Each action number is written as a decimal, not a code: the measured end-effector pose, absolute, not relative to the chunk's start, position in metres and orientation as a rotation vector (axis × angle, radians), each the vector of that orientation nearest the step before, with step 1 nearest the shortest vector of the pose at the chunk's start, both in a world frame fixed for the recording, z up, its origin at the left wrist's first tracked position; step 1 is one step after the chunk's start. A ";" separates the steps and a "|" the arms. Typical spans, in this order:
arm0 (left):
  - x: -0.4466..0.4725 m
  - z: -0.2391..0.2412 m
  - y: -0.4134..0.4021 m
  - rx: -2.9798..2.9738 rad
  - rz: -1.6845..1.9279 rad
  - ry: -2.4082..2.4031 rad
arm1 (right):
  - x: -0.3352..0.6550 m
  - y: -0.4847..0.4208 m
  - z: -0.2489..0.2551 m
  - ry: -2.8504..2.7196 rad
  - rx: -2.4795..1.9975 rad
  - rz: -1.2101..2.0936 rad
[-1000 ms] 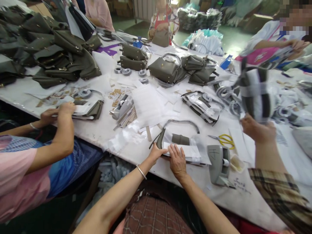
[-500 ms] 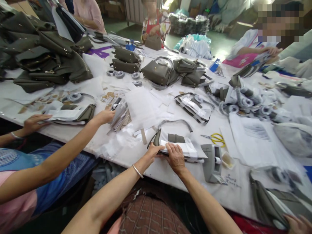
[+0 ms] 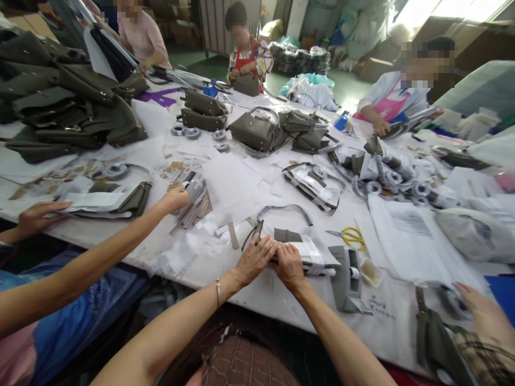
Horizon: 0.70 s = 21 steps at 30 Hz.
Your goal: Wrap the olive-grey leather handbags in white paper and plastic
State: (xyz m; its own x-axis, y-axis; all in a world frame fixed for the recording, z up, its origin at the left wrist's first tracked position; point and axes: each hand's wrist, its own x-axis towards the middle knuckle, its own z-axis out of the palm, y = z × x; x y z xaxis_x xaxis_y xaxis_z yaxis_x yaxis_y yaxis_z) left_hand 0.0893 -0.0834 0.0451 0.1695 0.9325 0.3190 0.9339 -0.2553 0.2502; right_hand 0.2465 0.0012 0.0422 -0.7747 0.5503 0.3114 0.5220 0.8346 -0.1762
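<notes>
My left fingers [image 3: 262, 250]: close together, slightly bent, laid on the near left edge of a flat olive-grey bag [image 3: 287, 236]; whether they pinch it I cannot tell.
My right fingers [image 3: 288, 254]: curled, right beside the left ones, on the same edge; their tips are partly hidden, so their grip I cannot tell either.
Bag: on the white table [image 3: 378, 332] in front of me, white paper and clear film over it, its wrapped grey strap [image 3: 287, 207] arching on the far side.
Right of it: a grey tape dispenser [image 3: 340, 284], with yellow-handled metal scissors [image 3: 353, 237] just beyond.
Left neighbour: a co-worker's hand [image 3: 177, 198] at a second grey dispenser [image 3: 196, 185].
Past my bag: thin white sheets [image 3: 233, 187] and another olive-grey bag bound with white strips [image 3: 306, 179].
Further off: upright olive-grey bags [image 3: 255, 128]; to the left, a big dark olive heap of bags [image 3: 80, 96].
Far side: a person in a red apron [image 3: 243, 60].
</notes>
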 end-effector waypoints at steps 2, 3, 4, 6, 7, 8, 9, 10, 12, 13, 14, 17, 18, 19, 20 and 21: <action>0.083 0.042 -0.077 -2.411 -0.664 -1.834 | 0.247 0.002 0.043 -2.659 -0.808 0.129; 0.081 0.041 -0.074 -2.414 -0.677 -1.797 | 0.247 0.002 0.043 -2.659 -0.812 0.141; 0.078 0.042 -0.072 -2.418 -0.692 -1.762 | 0.247 0.002 0.043 -2.658 -0.817 0.153; 0.077 0.043 -0.069 -2.417 -0.713 -1.717 | 0.248 0.002 0.043 -2.652 -0.816 0.168; 0.077 0.042 -0.068 -2.409 -0.716 -1.703 | 0.248 0.002 0.042 -2.650 -0.809 0.170; 0.079 0.041 -0.068 -2.400 -0.714 -1.688 | 0.249 0.002 0.041 -2.654 -0.800 0.171; 0.081 0.038 -0.069 -2.389 -0.715 -1.669 | 0.250 0.002 0.040 -2.661 -0.791 0.173; 0.083 0.035 -0.070 -2.372 -0.716 -1.651 | 0.251 0.001 0.039 -2.671 -0.785 0.176; 0.088 0.025 -0.074 -2.317 -0.719 -1.632 | 0.252 -0.001 0.035 -2.689 -0.783 0.185; 0.090 0.019 -0.076 -2.282 -0.722 -1.632 | 0.253 -0.004 0.033 -2.692 -0.783 0.188; 0.092 0.013 -0.077 -2.251 -0.724 -1.637 | 0.254 -0.007 0.031 -2.691 -0.784 0.190; 0.094 -0.002 -0.082 -2.225 -0.754 -1.640 | 0.255 -0.012 0.028 -2.727 -0.821 0.259; 0.094 -0.006 -0.082 -2.235 -0.768 -1.633 | 0.254 -0.010 0.030 -2.764 -0.858 0.328; 0.093 -0.010 -0.083 -2.243 -0.781 -1.625 | 0.253 -0.005 0.034 -2.809 -0.915 0.435; 0.092 -0.012 -0.084 -2.247 -0.794 -1.618 | 0.250 0.004 0.040 -2.851 -0.987 0.596; 0.090 -0.014 -0.085 -2.250 -0.804 -1.614 | 0.244 0.017 0.048 -2.863 -1.067 0.795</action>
State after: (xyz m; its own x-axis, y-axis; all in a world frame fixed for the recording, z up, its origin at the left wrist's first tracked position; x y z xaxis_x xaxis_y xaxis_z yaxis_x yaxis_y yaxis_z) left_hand 0.0904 -0.0851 -0.0145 0.2309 0.7880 0.5707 0.9303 -0.3506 0.1077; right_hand 0.2444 0.0170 0.0482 -0.7714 0.6091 -0.1843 0.6169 0.6447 -0.4514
